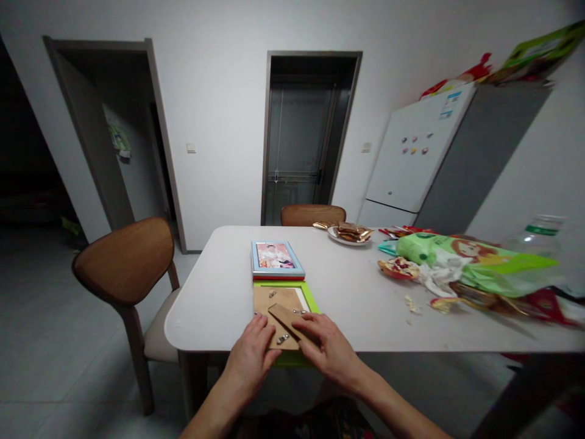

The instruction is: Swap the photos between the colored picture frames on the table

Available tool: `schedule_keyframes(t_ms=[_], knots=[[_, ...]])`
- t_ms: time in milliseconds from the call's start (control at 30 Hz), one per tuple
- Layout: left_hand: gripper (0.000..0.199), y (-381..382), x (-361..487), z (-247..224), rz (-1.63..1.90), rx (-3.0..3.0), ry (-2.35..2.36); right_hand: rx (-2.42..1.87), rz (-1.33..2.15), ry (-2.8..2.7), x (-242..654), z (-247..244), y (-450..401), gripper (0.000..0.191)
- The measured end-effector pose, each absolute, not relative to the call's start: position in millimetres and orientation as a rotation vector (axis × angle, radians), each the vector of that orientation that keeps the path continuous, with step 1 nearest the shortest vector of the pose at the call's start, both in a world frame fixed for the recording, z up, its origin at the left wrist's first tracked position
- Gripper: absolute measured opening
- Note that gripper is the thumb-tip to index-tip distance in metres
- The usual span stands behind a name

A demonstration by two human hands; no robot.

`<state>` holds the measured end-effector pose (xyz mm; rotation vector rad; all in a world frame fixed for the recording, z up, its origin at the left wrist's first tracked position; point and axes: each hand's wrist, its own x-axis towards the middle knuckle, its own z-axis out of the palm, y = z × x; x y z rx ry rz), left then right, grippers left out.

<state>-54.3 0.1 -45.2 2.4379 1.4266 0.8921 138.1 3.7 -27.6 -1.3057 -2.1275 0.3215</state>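
A brown picture-frame backing board (262, 299) lies a little askew over a lime-green picture frame (311, 299) at the table's front edge. Metal clips and a slanting stand leg (284, 314) are on the board. My left hand (250, 349) holds the board's left side, fingers bent on top and thumb near the lower edge. On the other side, my right hand (331, 347) grips the board by its right side and the stand leg; its fingertips are partly hidden. Just beyond lies a light-blue picture frame (256, 259) with a pink picture, on top of a red-edged one.
On the white table (210, 274) to the right are a plate (347, 242) of wrapped snacks, a cut pomegranate (397, 268), crumpled tissue (443, 274), a green bag (484, 259) and a clear plastic jar (539, 235). Wooden chairs stand at the left (125, 262) and far side.
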Motion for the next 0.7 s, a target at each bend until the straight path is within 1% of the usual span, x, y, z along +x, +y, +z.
schedule_keyframes(t_ms=[200, 333, 400, 500, 533, 633, 700], knots=[[0.027, 5.2, -30.5, -40.7, 0.677, 2.463, 1.457, -1.406, 0.28, -2.128, 157.7, -37.3, 10.6, 0.032], [0.013, 5.5, -30.7, -37.3, 0.586, 2.48, 1.479, -1.396, 0.224, -2.169, 154.8, -42.9, 14.8, 0.032], [0.011, 4.6, -32.7, -37.4, 0.586, 2.487, 1.458, -1.397, 0.197, -2.176, 154.2, -46.4, 14.6, 0.033], [0.016, 2.1, -36.8, -40.4, 0.589, 2.473, 1.438, -1.399, 0.159, -2.159, 155.6, -51.9, 12.0, 0.034], [0.02, 1.1, -38.2, -42.1, 0.584, 2.461, 1.437, -1.399, 0.147, -2.15, 156.5, -53.3, 10.9, 0.034], [0.043, -1.4, -41.0, -48.3, 0.585, 2.423, 1.439, -1.408, 0.122, -2.133, 159.0, -55.4, 7.9, 0.035], [0.049, -2.1, -41.6, -51.8, 0.611, 2.415, 1.43, -1.42, 0.134, -2.136, 160.5, -54.9, 7.4, 0.032]])
